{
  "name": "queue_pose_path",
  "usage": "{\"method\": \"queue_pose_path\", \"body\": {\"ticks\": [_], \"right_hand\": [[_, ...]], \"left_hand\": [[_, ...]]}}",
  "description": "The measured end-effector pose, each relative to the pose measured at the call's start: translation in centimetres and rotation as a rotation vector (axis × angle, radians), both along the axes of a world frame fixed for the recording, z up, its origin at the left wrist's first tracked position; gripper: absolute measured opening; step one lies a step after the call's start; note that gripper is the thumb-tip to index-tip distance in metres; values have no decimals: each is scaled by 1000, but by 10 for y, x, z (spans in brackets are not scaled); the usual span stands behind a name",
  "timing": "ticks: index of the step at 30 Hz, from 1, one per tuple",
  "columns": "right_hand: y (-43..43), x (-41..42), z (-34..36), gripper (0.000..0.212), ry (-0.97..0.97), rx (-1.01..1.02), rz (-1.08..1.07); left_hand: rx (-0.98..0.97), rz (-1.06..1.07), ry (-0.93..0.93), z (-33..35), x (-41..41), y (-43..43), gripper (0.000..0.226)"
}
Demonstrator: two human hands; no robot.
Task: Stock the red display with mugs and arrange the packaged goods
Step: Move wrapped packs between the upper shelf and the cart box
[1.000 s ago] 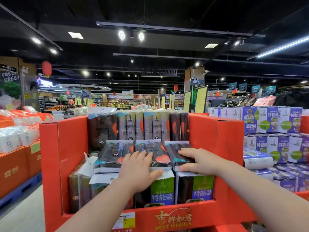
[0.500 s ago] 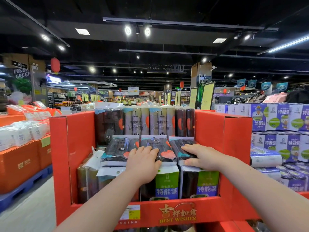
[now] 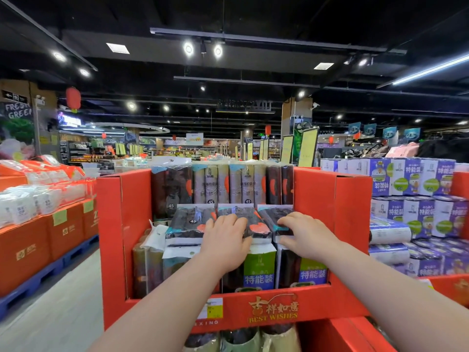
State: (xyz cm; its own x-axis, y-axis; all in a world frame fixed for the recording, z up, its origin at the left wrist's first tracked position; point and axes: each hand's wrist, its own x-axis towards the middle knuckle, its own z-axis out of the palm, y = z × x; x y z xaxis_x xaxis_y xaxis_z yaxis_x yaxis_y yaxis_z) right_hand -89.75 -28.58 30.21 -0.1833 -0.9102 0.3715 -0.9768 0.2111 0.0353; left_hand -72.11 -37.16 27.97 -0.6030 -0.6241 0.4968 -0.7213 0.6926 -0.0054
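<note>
Both hands are in the centre of the frame, reaching into a red cardboard display bin (image 3: 332, 212) w/ gold "BEST WISHES" lettering on its front lip. I see three dark plastic-wrapped packs of rolls lying flat, side by side, across the bin's middle. They sit on upright dark packs with green labels (image 3: 260, 268) in the front row.

The left hand (image 3: 225, 240) lies palm down, fingers lightly spread, pressing on the middle flat pack (image 3: 255, 226). The right hand (image 3: 304, 232) pinches the near end of the right flat pack (image 3: 271, 214), fingers on top, thumb underneath. The left flat pack (image 3: 187, 222), marked 45, is apart from both hands.

At the bin's rear stands a row of upright beige and dark roll packs (image 3: 223, 185). A yellow price tag (image 3: 210, 307) sits on the lip, lower centre.

Right of frame: stacked purple-and-white packs (image 3: 418, 179). Left of frame: orange cartons (image 3: 30, 250) on a blue pallet (image 3: 38, 283), w/ white wrapped packs (image 3: 22, 207) on top. Background is shop aisles under a dark ceiling w/ spotlights.
</note>
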Motion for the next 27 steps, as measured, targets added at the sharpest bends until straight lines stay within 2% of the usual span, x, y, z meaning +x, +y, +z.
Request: {"method": "queue_pose_path", "body": {"ticks": [6,10,23,27], "right_hand": [[26,32,-11,45,152,-26,14],[44,59,-28,48,180,-2,11],[93,119,-88,52,129,208,-52],[108,134,-99,43,120,235,-10]], "left_hand": [[-65,-71,-44,-18,27,28,52],[-98,-117,-33,-34,45,42,49],[130,-116,-251,-87,91,101,45],[213,-70,-282,-97,104,123,44]]}}
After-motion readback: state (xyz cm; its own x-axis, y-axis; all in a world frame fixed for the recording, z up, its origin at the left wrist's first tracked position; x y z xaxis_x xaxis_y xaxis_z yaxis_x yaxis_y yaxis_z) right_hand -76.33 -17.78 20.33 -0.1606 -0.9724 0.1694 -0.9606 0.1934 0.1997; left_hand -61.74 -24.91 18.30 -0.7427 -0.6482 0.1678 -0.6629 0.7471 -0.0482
